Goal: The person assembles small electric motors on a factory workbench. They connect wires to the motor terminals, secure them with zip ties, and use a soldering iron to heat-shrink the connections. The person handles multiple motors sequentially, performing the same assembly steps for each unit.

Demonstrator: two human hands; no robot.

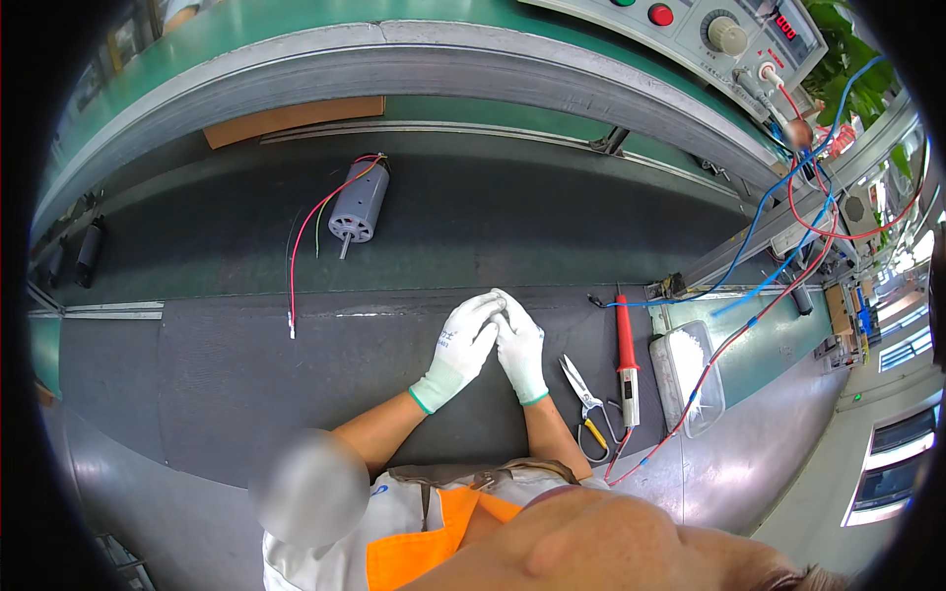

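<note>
Left hand (459, 340) and right hand (521, 347) meet over the bench (266, 394)!
Gloved and curled, they touch; can't tell whether they grip anything. Scissors (579, 382) lie near the right hand, the grey motor (361, 204) farther off, ahead and left.

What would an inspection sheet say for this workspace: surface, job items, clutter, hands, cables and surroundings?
Surface: flat dark grey mat.
Job's things: grey cylindrical metal motor, lying farther off to the left; silver metal scissors with a yellow grip and red-and-silver pen-shaped tool, right of the hands.
Clutter: clear plastic box with white pieces; black cylindrical object, far left.
Hands: left hand and right hand, white-gloved, fingertips together; anything between cannot be made out.
Cables: thin blue cable, upper right to mat; long red cable, crossing the box in view.
Surroundings: light grey boxy instrument above; green leafy plant beside it.
</note>
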